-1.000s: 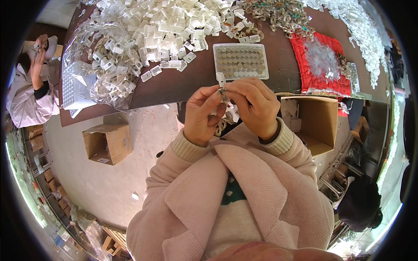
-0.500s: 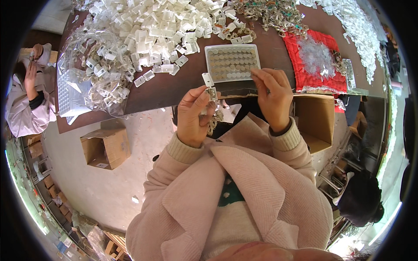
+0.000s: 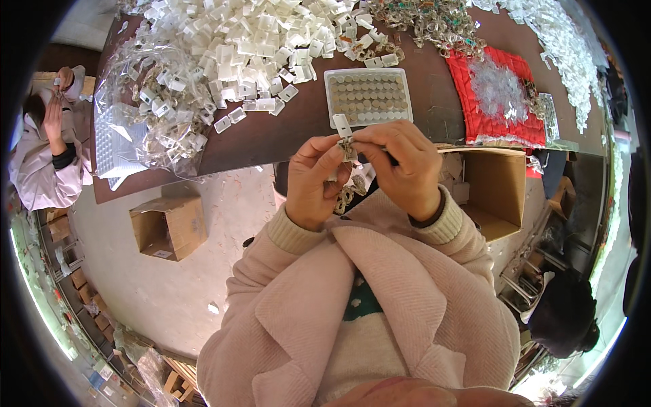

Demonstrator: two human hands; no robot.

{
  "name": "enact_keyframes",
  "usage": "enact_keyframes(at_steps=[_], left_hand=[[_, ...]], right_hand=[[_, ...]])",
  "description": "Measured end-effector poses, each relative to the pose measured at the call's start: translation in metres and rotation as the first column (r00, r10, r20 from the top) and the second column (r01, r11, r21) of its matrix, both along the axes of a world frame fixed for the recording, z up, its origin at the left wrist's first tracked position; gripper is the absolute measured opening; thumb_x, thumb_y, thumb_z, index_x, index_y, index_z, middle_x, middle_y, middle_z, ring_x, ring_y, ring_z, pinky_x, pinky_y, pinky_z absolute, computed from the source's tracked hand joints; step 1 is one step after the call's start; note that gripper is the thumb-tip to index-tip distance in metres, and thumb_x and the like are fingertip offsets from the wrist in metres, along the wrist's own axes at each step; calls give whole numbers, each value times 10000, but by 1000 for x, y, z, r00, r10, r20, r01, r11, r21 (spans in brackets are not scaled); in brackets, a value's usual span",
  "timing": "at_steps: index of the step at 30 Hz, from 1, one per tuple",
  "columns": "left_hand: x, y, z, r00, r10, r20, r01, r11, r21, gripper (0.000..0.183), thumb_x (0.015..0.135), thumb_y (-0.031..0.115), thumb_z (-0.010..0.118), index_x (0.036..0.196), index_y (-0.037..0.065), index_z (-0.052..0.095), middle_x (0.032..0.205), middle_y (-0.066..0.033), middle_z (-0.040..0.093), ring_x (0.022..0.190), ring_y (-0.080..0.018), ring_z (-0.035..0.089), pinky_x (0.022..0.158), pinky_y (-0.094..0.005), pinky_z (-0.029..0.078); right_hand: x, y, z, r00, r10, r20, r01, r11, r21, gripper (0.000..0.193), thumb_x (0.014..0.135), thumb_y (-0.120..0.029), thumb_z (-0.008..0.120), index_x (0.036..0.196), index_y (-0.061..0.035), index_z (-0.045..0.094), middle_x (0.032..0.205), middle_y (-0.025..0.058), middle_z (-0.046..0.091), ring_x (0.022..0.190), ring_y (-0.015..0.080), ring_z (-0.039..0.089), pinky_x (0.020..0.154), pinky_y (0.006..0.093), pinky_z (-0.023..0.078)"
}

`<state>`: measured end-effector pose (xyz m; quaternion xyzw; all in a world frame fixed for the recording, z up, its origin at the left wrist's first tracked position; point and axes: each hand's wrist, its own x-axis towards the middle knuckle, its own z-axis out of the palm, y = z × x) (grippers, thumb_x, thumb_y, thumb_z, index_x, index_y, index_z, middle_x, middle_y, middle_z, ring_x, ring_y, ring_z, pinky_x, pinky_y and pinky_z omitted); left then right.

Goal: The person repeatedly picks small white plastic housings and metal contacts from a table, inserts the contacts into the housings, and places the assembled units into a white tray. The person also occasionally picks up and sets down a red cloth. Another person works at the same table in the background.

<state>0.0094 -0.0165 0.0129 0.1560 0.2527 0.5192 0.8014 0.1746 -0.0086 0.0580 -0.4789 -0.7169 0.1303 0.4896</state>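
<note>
My left hand (image 3: 313,180) grips a small white plastic case (image 3: 342,125) whose flap stands up. Pale loops (image 3: 349,195), like links or rings, hang below those fingers. My right hand (image 3: 408,168) meets it at the case, thumb and fingertips pinched together. Whatever is between those fingertips is too small or hidden to make out. Just beyond both hands lies a shallow white tray (image 3: 330,102) with rows of small round discs (image 3: 369,95), some grey and the nearest row paler.
A heap of white plastic cases (image 3: 264,41) covers the table's far left, beside clear plastic bags (image 3: 152,112). Metallic looped parts (image 3: 434,27) lie far right of centre. Clear pieces rest on a red cloth (image 3: 468,115). Cardboard boxes (image 3: 182,227) stand below; another person (image 3: 54,136) sits left.
My right hand has come left from the tray's near edge to the case in my left hand. The left hand has shifted slightly right, and the view has shifted a little.
</note>
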Motion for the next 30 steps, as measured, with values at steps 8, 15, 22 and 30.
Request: enact_keyframes(at_steps=[8,15,22,30], left_hand=[[-6,-3,-3,1000,0,20,1,998,-66,147,958,83,650,1093,26,660,898,-60,676,627,-75,581,413,-145,335],[-3,-5,-1,996,84,-11,-85,991,-101,151,960,86,649,1103,42,670,912,-34,679,642,-53,573,425,-137,339],[-5,-4,5,996,57,69,-54,998,-36,155,949,67,651,1099,38,669,950,-78,703,630,-51,549,458,-143,371],[-11,-4,5,988,-54,145,65,995,-75,214,949,109,646,1138,8,632,971,-127,707,665,-67,566,509,-149,398]], right_hand=[[1,6,9,986,140,92,-124,980,-157,135,755,-32,738,871,-64,677,848,62,690,764,278,638,692,374,483],[-5,-1,5,985,152,81,-152,988,-7,222,749,-73,760,968,-59,727,922,79,691,821,266,659,758,376,493],[-7,-9,6,974,143,-173,-170,973,-155,210,894,-73,683,1088,2,714,1010,119,702,905,221,676,845,307,513],[-9,7,0,798,-98,-595,-344,736,-583,173,900,-33,703,1044,52,656,942,69,699,852,105,657,776,246,528]])
